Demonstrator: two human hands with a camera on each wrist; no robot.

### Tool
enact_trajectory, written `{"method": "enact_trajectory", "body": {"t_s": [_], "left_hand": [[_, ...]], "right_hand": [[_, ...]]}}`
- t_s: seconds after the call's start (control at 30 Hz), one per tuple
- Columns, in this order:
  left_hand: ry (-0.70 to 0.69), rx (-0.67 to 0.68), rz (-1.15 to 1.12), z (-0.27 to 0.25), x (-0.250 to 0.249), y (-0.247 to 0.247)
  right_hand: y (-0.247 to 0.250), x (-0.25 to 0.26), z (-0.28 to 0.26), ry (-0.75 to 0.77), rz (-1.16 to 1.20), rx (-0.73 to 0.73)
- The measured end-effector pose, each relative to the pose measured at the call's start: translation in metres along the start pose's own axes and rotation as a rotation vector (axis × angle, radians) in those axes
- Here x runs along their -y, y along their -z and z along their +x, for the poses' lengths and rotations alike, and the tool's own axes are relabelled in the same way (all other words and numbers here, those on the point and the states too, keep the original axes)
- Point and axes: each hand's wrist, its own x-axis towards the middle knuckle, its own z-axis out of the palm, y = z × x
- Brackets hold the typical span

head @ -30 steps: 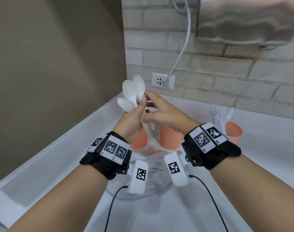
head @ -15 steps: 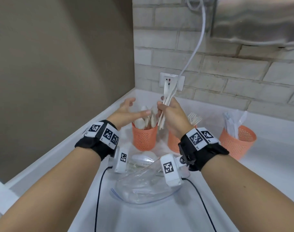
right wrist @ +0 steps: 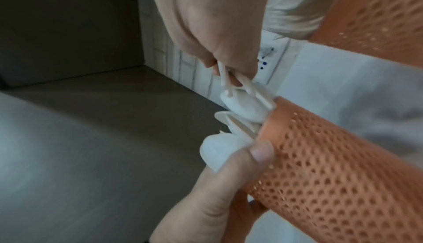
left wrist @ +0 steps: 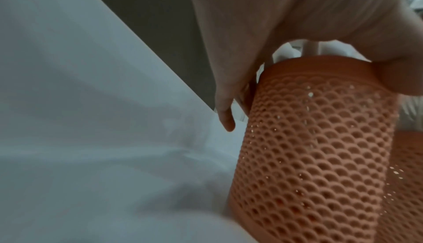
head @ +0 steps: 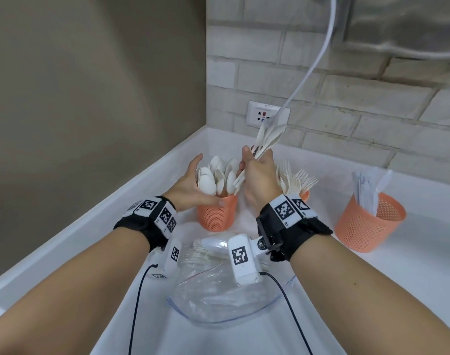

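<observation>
An orange mesh cup [head: 215, 216] full of white plastic spoons [head: 213, 175] stands near the counter's corner. My left hand [head: 204, 179] wraps the cup's top, thumb along the front rim [left wrist: 389, 77] and fingers down the far side. Just right of the spoons, my right hand [head: 247, 160] grips a bundle of white plastic utensils [head: 268, 135] that slants up toward the wall. In the right wrist view the bundle's lower ends [right wrist: 225, 80] hang just above the spoons in the cup [right wrist: 332, 165].
A second orange cup [head: 304, 194] with forks [head: 298, 180] sits behind my right wrist. A third orange cup [head: 367, 224] with clear-handled cutlery is at the right. A clear plastic bag [head: 218, 295] lies in front. A wall socket [head: 267, 116] with a white cable [head: 313, 62] is behind.
A second ago my left hand held the spoons up; they now stand in the cup and that hand has come down round its top. My right hand keeps the bundle it took.
</observation>
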Motion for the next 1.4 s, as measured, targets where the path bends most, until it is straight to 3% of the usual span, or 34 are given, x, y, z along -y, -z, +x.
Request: {"method": "enact_trajectory", "body": {"t_s": [0.27, 0.4, 0.53, 0.6, 0.7, 0.8, 0.97, 1.17, 1.23, 1.3, 1.33, 1.4], "left_hand": [[-0.018, -0.027, -0.009, -0.009, 0.004, -0.001], [-0.019, -0.032, -0.035, -0.012, 0.004, -0.004], [-0.021, -0.044, -0.039, -0.013, 0.005, -0.005], [-0.023, -0.061, -0.045, -0.014, 0.006, -0.005], [-0.021, -0.075, -0.057, -0.015, 0.007, -0.006], [-0.014, -0.084, -0.042, -0.016, 0.007, -0.007], [-0.007, -0.091, -0.035, -0.017, 0.006, -0.008], [0.027, -0.09, 0.031, -0.033, -0.008, -0.002], [-0.037, -0.288, 0.014, -0.044, -0.011, -0.001], [-0.23, -0.533, -0.004, -0.063, -0.016, -0.004], [-0.32, -0.567, 0.025, -0.072, -0.018, -0.007], [-0.353, -0.374, 0.174, -0.092, -0.02, -0.018]], "right_hand": [[-0.009, -0.012, -0.007, 0.143, -0.089, 0.059], [-0.01, -0.02, -0.015, 0.188, -0.044, 0.163], [-0.008, -0.008, -0.013, 0.203, 0.037, 0.099], [-0.003, -0.004, -0.01, 0.252, -0.049, 0.117], [-0.002, -0.007, -0.008, 0.374, -0.372, 0.254], [-0.002, -0.017, -0.007, 0.379, -0.649, 0.35], [0.002, -0.015, -0.01, 0.279, -0.683, 0.453], [0.014, 0.014, -0.023, 0.435, -0.65, 0.26], [0.024, 0.029, -0.031, 0.399, -0.639, 0.356], [0.038, 0.04, -0.045, 0.254, -0.672, 0.589], [0.046, 0.041, -0.053, 0.142, -0.717, 0.734], [0.062, 0.035, -0.066, -0.082, -0.908, 1.005]]}}
